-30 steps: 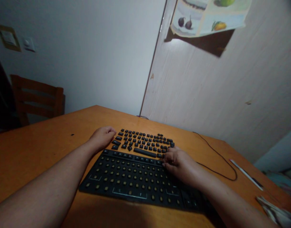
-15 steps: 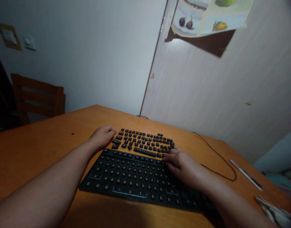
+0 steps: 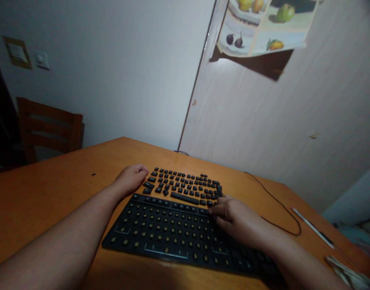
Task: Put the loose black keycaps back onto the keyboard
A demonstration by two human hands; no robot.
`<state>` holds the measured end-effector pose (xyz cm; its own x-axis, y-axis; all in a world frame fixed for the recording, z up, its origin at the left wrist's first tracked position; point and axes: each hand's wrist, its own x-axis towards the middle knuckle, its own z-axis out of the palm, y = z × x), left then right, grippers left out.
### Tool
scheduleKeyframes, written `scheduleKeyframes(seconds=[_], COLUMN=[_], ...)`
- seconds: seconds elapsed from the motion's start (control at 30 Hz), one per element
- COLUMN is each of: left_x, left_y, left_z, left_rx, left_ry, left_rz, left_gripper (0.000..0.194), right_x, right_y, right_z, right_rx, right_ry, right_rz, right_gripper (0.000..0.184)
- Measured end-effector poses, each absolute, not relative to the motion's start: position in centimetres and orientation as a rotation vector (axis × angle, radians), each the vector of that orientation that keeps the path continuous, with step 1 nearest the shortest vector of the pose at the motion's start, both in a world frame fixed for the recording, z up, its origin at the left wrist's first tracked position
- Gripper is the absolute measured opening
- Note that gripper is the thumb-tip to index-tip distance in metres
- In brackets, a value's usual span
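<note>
A black keyboard [image 3: 169, 227] lies at a slant on the wooden table, most of its main key area stripped down to bare posts. Its top row of keycaps [image 3: 172, 204] is still fitted. Beyond it many loose black keycaps [image 3: 185, 179] are laid out in rows, with a long space bar key [image 3: 185, 197] in front. My left hand [image 3: 132, 178] rests curled on the table beside the left end of these rows. At the right end of the fitted row, my right hand [image 3: 234, 217] has its fingers bent together over the keyboard; its fingertips hide whatever is between them.
A thin black cable [image 3: 281, 201] loops across the right of the table [image 3: 67, 201]. A white strip [image 3: 312, 227] and a crumpled cloth [image 3: 348, 272] lie near its right edge. One small dark piece [image 3: 93, 174] sits far left. A wooden chair [image 3: 48, 125] stands behind.
The view has tilted up slightly. My right hand has shifted a little to the right along the keyboard's top edge, uncovering more of the keys there. My left hand stays in place.
</note>
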<state>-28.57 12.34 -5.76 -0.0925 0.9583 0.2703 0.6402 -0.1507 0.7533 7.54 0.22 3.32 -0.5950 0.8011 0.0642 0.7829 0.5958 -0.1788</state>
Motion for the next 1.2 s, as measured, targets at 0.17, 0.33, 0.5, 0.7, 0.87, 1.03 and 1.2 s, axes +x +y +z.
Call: scheduleKeyframes(seconds=[0.17, 0.33, 0.5, 0.7, 0.87, 1.03, 1.2], left_x=[-28.5, -28.5, -28.5, -28.8, -28.8, -28.6, -28.6], left_y=[12.3, 12.3, 12.3, 12.7, 12.6, 12.3, 12.3], left_z=[-5.7, -5.8, -6.0, -6.5, -6.4, -6.2, -6.3], left_rx=[1.774, 1.768, 1.766, 1.790, 1.792, 1.794, 1.809], left_ry=[1.722, 1.718, 1.722, 1.728, 1.726, 1.733, 1.734], left_rz=[1.127, 1.125, 1.124, 1.126, 1.129, 1.131, 1.118], left_gripper=[0.027, 0.027, 0.027, 0.026, 0.025, 0.024, 0.023], right_x=[7.9, 9.0, 9.8, 9.2, 7.9, 7.3, 6.9], right_y=[0.7, 3.0, 8.4, 14.9, 18.1, 19.4, 19.7], right_z=[3.6, 4.5, 4.5, 3.4, 1.9, 1.4, 1.3], right_rx=[-1.337, -1.383, -1.574, -1.747, -1.823, -1.847, -1.856], right_ry=[-2.596, -2.526, -2.391, -2.363, -2.399, -2.455, -2.501], right_rz=[0.191, 0.116, 0.011, -0.026, -0.041, -0.057, -0.064], right_gripper=[0.023, 0.020, 0.023, 0.021, 0.021, 0.027, 0.024])
